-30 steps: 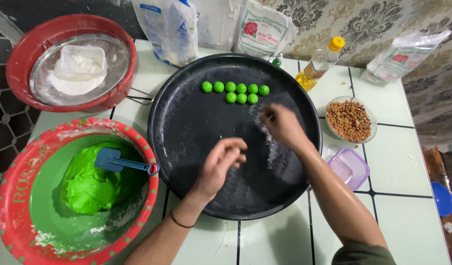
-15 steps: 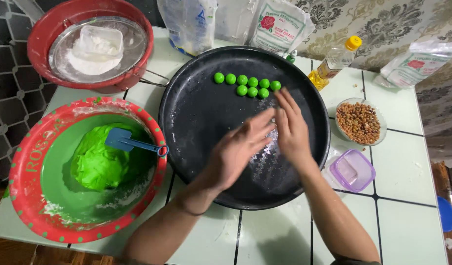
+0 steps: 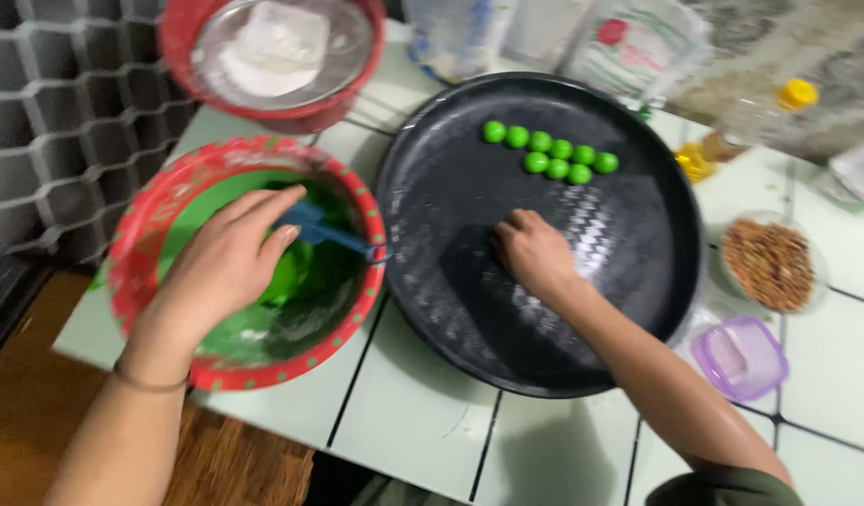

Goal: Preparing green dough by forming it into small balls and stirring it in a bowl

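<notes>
So left hand (image 3: 228,267) is over the green dough (image 3: 301,272) in the red bowl (image 3: 151,244), fingers loosely apart by the blue scraper (image 3: 324,232), while right hand (image 3: 535,255) rests curled on the black tray (image 3: 451,309) below the green balls (image 3: 552,155)

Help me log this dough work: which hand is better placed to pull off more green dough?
Probably the left hand: it is over the green dough in the red bowl, while the right hand rests on the black tray.

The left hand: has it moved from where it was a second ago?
Yes. The left hand has left the black tray and gone leftward over the red bowl of green dough, by the blue scraper.
</notes>
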